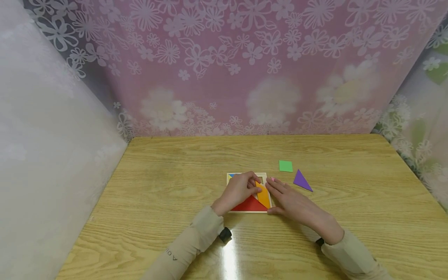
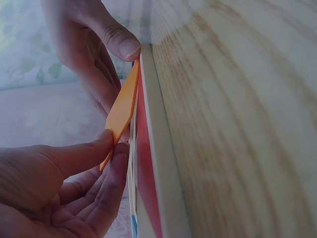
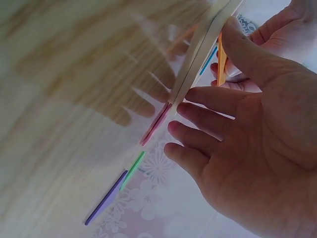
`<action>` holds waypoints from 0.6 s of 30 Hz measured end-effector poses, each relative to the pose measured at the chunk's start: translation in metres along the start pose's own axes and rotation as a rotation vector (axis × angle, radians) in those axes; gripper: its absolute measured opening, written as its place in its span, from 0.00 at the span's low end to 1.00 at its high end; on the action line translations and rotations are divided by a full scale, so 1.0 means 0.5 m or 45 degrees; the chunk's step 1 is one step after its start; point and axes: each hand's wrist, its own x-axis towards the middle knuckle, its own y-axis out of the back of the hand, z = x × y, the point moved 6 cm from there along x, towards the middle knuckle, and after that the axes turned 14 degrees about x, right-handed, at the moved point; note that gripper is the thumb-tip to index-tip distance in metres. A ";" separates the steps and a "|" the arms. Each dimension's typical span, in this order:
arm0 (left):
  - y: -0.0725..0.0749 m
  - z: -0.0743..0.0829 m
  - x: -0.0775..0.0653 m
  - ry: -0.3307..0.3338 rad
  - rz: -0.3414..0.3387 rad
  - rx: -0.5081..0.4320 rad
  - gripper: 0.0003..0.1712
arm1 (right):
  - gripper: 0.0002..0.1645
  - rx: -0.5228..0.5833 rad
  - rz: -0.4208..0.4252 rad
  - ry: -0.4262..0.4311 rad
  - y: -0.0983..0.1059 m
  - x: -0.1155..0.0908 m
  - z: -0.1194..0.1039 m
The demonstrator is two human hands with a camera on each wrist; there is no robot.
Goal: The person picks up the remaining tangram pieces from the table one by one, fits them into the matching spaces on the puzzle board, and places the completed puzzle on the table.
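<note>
The left hand pinched the thin orange parallelogram piece between thumb and fingers, tilted over the right side of the shallow, pale wooden tray, near the flat red triangular piece. The right hand, fingers extended and slightly apart, touched the tray's right edge, just beside the orange piece.

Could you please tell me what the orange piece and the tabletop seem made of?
The orange piece may be smooth painted wood or plastic, being thin and evenly coloured. The tabletop looks like glossy wood or laminate: it shows grain and a bright reflection.
</note>
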 end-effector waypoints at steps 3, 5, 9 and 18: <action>0.000 0.001 0.002 -0.005 0.005 0.007 0.11 | 0.46 -0.002 -0.002 -0.003 -0.001 0.000 0.000; 0.000 0.004 0.003 -0.006 0.002 0.017 0.11 | 0.45 -0.001 -0.002 -0.003 -0.001 0.000 0.002; -0.002 0.009 0.003 0.000 -0.011 0.062 0.13 | 0.45 0.004 0.020 0.024 -0.003 -0.002 0.004; -0.008 0.014 0.005 0.003 -0.035 0.190 0.14 | 0.46 -0.011 0.046 0.047 -0.004 -0.002 0.002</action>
